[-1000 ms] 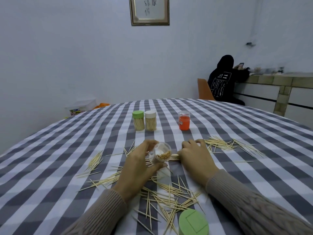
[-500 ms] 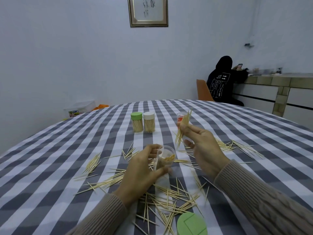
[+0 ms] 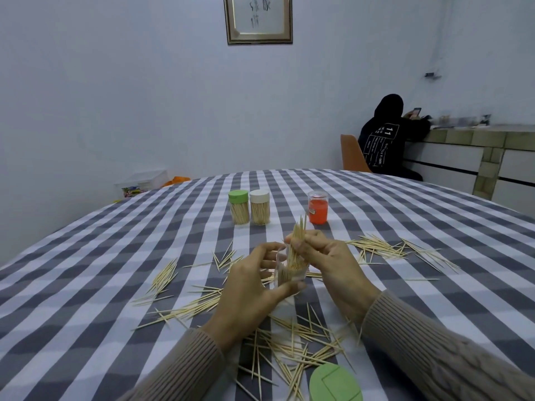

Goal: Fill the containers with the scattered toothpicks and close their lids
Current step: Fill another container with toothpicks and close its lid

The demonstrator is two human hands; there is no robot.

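Head camera, looking down over a grey-and-white checked tablecloth (image 3: pixel 86 285): I am gripping a small clear plastic container (image 3: pixel 289 274) upright in my left hand (image 3: pixel 252 287), thumb and fingers curled round its smooth wall. My right hand (image 3: pixel 333 264) is pinching a tight bundle of thin pointed wooden toothpicks (image 3: pixel 296 244), their lower ends standing inside the container's mouth. Loose toothpicks (image 3: pixel 292 340) are lying criss-crossed on the cloth beneath my ribbed beige sleeves, with more fanned out to the right and left. A round green plastic lid (image 3: pixel 334 383) is resting flat near the table edge. Farther back are standing a green-capped full jar (image 3: pixel 239 207), a white-capped full jar (image 3: pixel 260 206) touching it, and an orange-filled clear jar (image 3: pixel 318 207) apart.
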